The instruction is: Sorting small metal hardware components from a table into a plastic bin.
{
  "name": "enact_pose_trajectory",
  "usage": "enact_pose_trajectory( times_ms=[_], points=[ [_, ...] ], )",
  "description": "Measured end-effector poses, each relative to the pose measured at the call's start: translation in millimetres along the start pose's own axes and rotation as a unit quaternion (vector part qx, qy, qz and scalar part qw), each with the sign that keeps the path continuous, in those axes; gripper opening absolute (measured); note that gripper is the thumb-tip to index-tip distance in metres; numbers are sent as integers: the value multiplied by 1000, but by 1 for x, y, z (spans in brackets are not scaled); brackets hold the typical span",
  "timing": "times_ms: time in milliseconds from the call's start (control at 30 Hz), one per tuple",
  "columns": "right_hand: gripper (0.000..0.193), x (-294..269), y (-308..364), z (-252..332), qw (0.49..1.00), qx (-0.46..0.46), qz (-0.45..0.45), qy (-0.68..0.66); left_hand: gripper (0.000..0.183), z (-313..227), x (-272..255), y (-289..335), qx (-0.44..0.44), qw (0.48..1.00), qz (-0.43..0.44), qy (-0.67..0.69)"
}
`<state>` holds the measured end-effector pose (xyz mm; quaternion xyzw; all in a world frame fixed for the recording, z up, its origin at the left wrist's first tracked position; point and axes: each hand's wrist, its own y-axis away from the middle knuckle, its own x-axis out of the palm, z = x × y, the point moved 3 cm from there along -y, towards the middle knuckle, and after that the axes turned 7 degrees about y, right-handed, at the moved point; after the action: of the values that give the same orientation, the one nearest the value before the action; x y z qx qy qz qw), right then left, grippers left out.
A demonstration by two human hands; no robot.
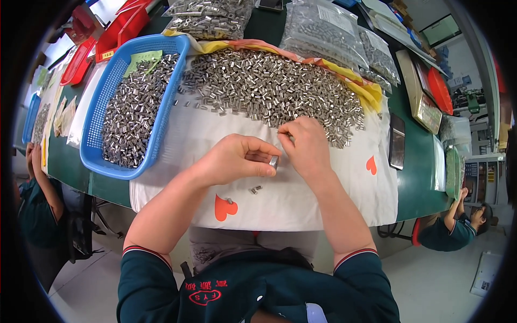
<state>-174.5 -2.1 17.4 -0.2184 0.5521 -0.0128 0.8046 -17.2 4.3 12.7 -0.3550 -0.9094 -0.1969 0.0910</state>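
The silver metal piece is up in the left hand, pinched at the fingertips between thumb and curled fingers, above the middle of the white cloth; could be more than one in there, the fingers hide too much. Right hand is just beside it, thumb and index finger bent in close together by the near edge of the pile, and honestly I can't tell if they've got a piece between them. Below the hands a couple of loose metal cylinders lie on the cloth, plus another little cylinder sitting on a red heart print. Past the hands there's a massive pile of short metal cylinders, with a yellow and orange cloth edge running round its far side. Off to the left is a blue plastic basket loaded with more of them, green paper slip on top. Stuffed clear plastic bags sit behind the pile, a dark phone lies right of the cloth on the green tabletop, and two co-workers are at either side.
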Motion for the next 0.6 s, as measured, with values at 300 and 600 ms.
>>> enact_pose_trajectory(
  times_ms=[300,600],
  points=[
    [5,-18,6,0,911,147,96,-373,35,5,-11,-5,42,993,-80,78],
    [8,-18,8,15,964,10,32,-264,34,6,-11,-7,55,992,-107,37]
  ],
)
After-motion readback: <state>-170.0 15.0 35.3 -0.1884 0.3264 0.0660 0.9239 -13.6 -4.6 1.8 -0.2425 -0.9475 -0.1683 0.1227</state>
